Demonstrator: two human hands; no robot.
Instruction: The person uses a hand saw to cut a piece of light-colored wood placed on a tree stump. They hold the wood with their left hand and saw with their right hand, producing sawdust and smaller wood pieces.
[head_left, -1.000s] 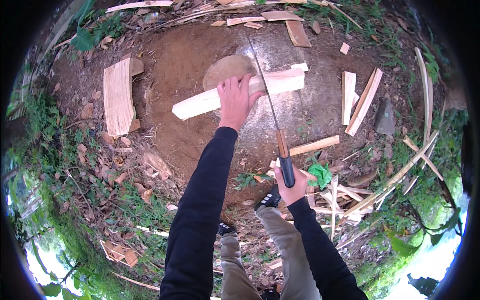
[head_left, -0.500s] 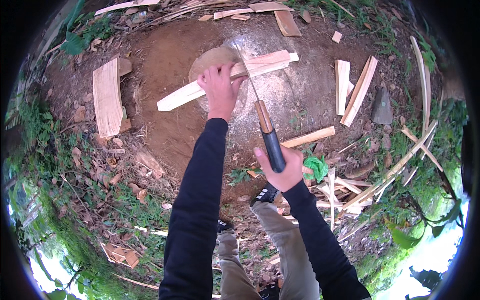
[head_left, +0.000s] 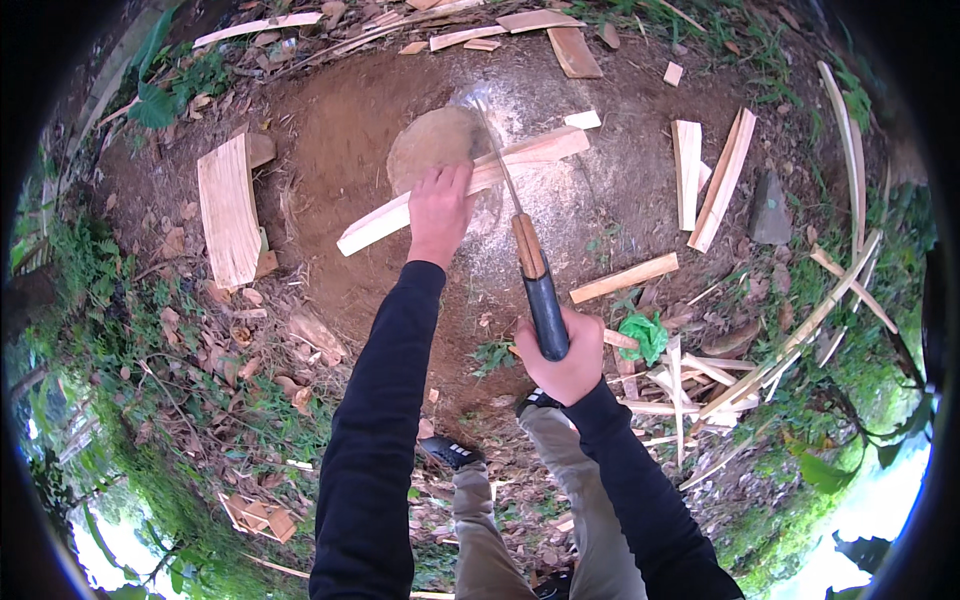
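A long pale piece of split wood [head_left: 545, 150] lies slantwise across a round chopping block [head_left: 425, 140]. My left hand [head_left: 440, 215] is closed on the wood near its middle, pressing it at the block's near edge. To the right, my right hand [head_left: 567, 358] grips the black-wrapped handle of a machete [head_left: 530, 250]. Its thin blade, seen edge-on, points away from me and crosses the wood just right of my left hand. Whether the blade touches the wood I cannot tell. A small pale wood block [head_left: 583, 120] sits beyond the wood's far end.
At the left lies a wide wooden slab [head_left: 228, 210]. Two split pieces [head_left: 722, 180] and a grey stone [head_left: 768, 210] are at the right. Nearer me are a single stick [head_left: 625, 278], a crumpled green bag [head_left: 645, 338] and a pile of split sticks [head_left: 715, 385].
My left hand and the wood have shifted slightly nearer me. The wood's far end has drawn back, leaving the small block showing apart from it. My right hand still holds the machete.
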